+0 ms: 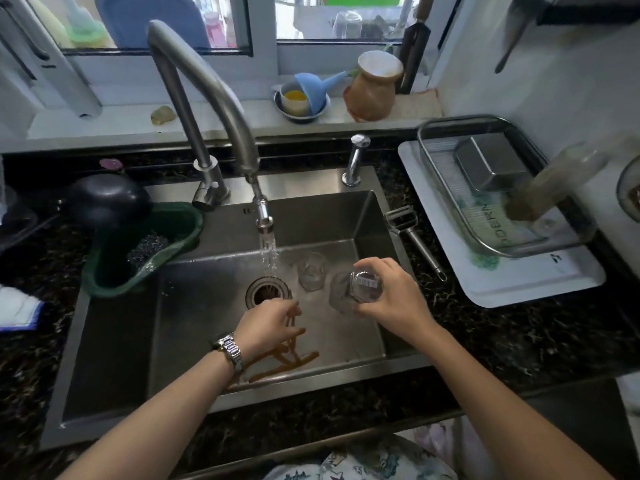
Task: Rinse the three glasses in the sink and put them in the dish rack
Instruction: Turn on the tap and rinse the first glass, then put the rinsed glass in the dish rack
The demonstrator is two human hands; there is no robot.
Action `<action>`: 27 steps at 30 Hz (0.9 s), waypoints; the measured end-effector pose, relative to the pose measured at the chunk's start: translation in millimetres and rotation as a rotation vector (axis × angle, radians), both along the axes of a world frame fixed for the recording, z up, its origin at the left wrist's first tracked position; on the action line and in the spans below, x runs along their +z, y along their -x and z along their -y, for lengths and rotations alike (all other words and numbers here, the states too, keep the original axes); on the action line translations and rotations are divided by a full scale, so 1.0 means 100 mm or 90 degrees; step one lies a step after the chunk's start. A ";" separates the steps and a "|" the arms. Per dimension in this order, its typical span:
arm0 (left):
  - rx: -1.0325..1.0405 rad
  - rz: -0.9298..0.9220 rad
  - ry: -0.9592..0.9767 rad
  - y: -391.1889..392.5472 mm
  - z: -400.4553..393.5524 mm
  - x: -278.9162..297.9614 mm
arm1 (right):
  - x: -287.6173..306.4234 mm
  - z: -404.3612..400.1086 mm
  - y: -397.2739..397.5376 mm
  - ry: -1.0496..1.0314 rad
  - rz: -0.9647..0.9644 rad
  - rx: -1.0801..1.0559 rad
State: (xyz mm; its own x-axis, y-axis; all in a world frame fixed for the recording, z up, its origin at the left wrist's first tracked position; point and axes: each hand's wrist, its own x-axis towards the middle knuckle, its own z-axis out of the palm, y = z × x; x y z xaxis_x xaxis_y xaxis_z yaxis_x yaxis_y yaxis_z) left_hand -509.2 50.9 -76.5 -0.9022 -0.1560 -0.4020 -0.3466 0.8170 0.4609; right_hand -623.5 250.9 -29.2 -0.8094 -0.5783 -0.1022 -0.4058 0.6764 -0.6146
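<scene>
Right hand (pixel 391 296) curled round a glass (pixel 365 286), bottom up, above the sink (pixel 114 341) at about four o'clock from the drain (pixel 268 293). Left hand (pixel 266 323) holding nothing, fingers loosely bent, at six o'clock from the drain. Second glass (pixel 312 271) on the sink floor at two o'clock, third glass (pixel 338 293) beneath the held one. Water running from the faucet (pixel 221 109). Dish rack (pixel 498 188) on the counter at three o'clock.

Window (pixel 311 19): at 12 o'clock, daylight comes in.
Sill (pixel 214 119): white, under the window.
Wall (pixel 540 64): white, at 2 o'clock.
Counter (pixel 519 341): dark speckled stone, from 3 to 9 o'clock.
</scene>
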 end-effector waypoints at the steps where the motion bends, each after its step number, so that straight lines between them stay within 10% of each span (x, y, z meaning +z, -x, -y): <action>1: -0.005 0.001 0.006 0.05 -0.06 0.00 | 0.03 -0.04 0.03 0.016 0.009 0.004; 16: -0.019 -0.050 0.060 1.05 -0.78 0.06 | 0.75 -0.90 1.06 0.196 0.020 -0.087; 27: -0.010 -0.051 0.079 1.42 -1.12 -0.04 | 0.66 -1.59 2.04 0.096 -0.097 -0.202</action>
